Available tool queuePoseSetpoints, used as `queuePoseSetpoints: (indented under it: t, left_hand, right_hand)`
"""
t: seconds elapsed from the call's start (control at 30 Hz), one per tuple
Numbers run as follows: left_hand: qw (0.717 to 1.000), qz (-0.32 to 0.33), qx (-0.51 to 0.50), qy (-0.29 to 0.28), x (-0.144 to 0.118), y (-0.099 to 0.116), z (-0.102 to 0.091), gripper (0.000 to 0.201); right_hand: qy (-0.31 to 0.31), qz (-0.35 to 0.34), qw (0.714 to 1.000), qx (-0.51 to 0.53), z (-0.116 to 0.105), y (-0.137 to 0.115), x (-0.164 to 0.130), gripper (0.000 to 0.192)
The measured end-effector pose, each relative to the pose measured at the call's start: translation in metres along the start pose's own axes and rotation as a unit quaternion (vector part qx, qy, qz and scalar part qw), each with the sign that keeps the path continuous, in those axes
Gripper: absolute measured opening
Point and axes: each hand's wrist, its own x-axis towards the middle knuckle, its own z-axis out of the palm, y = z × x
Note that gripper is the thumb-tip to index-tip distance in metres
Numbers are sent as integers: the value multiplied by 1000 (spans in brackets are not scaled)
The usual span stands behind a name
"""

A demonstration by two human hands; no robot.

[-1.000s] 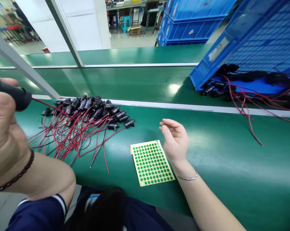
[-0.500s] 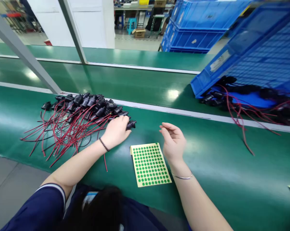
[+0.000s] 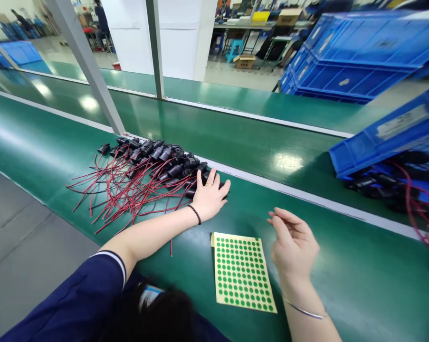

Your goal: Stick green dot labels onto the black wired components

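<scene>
A pile of black connectors with red wires (image 3: 146, 166) lies on the green belt (image 3: 342, 266) at the left. My left hand (image 3: 209, 197) rests flat on the right end of that pile, fingers spread over a black connector (image 3: 222, 186). A yellow sheet of small green round stickers (image 3: 243, 273) lies in front of me. My right hand (image 3: 294, 244) hovers just right of the sheet, fingers loosely curled and apart, with nothing visible in it.
A tilted blue crate (image 3: 385, 137) at the right spills more black connectors (image 3: 378, 187) with red wires. Stacked blue crates (image 3: 349, 61) stand behind. Two grey metal posts (image 3: 86, 71) rise by the pile. A white strip (image 3: 307, 194) divides the belts.
My left hand came down from near the camera with a black connector and now lies on the pile's right end. The view has swung so the crate sits further right.
</scene>
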Motion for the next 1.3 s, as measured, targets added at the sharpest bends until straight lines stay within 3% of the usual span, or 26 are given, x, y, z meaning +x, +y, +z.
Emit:
queuePoseSetpoints:
  t: [0.2, 0.33, 0.37, 0.43, 0.47, 0.67, 0.8, 0.97, 1.17, 1.23, 1.3]
  left_hand:
    - [999, -19, -29, -14, 6, 3, -9, 94]
    - [998, -13, -50, 21, -18, 9, -28, 90]
    - [998, -14, -55, 34, -24, 9, -31, 86]
    - [995, -1, -72, 67, -31, 6, -34, 78]
    - [993, 10, -86, 86, -34, 4, -34, 76]
    - [944, 131, -250, 169, -55, 14, -26, 67]
    - [915, 157, -363, 82, -68, 24, -7, 49]
    - [880, 91, -462, -59, -66, 21, 10, 41]
    - [833, 22, -545, -92, -58, 18, 12, 32]
    - [829, 24, -549, -104, -56, 17, 14, 29]
    - [829, 30, -545, -116, -56, 16, 16, 29]
  right_hand:
    - [-67, 30, 996, -46, -8, 4, 9, 30]
    - [-146, -33, 978, -143, -12, 4, 24, 32]
    - [-159, -53, 966, -198, -14, 4, 33, 32]
    - [-179, -69, 902, -387, -23, 6, 61, 30]
    - [-162, -60, 883, -436, -32, 6, 79, 28]
    - [-35, 63, 811, -581, -99, 13, 181, 30]
    - [-30, 79, 789, -608, -117, 24, 227, 39]
    - [15, 75, 779, -623, -119, 30, 269, 53]
    - [121, 176, 746, -630, -148, 41, 292, 74]
    - [121, 209, 736, -633, -162, 49, 289, 78]
    - [100, 219, 730, -640, -175, 54, 283, 66]
